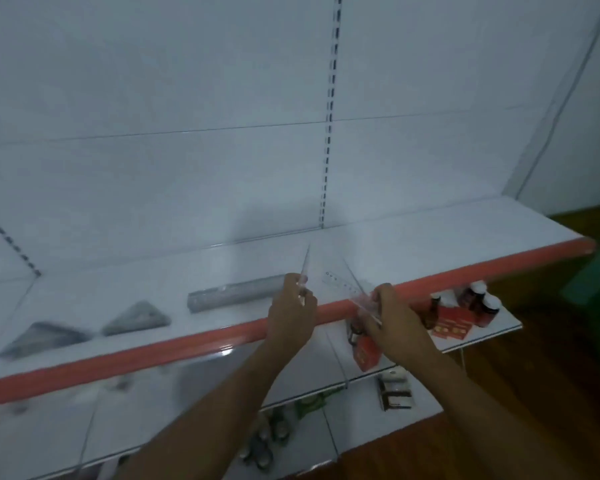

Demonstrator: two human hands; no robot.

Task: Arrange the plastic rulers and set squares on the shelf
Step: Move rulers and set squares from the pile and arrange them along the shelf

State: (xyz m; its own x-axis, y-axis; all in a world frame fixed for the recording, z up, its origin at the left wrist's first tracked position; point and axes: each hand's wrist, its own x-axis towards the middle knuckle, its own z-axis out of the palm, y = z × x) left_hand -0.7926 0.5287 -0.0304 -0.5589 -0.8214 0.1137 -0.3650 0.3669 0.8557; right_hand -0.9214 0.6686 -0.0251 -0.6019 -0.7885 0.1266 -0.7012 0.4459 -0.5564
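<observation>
shelf (447, 233) bare at right, ruler stack (234, 296) blocking left

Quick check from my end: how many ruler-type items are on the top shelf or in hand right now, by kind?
Grey triangular set-square stacks lying on the shelf: 2
Grey straight ruler stack lying on the shelf: 1
Clear plastic rulers in hand: 2, one in the left hand, one in the right hand
Total: 5 (stack contents too blurred to count)

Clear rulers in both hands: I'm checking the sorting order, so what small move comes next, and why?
Probably lay the left hand's clear ruler on the ruler stack beside it: set squares already lie grouped on the shelf.
</observation>
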